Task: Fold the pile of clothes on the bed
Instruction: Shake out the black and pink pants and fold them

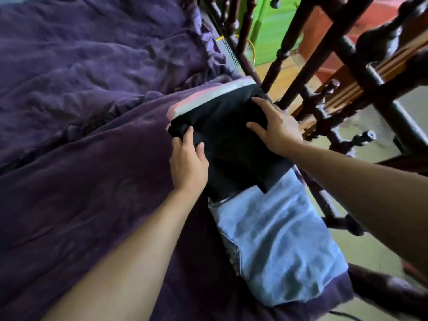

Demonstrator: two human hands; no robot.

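On the bed, my left grip pinches the black garment at its side; my right grip lies flat on it, fingers spread.

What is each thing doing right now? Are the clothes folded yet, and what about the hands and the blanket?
Black cloth: folded, lying partly over the blue cloth.
Blue cloth: folded flat.
Pink-grey cloth: folded, under the black cloth's far edge.
Blanket: rumpled.
Left hand: grips the black cloth's left edge.
Right hand: fingers spread, pressing on the black cloth.
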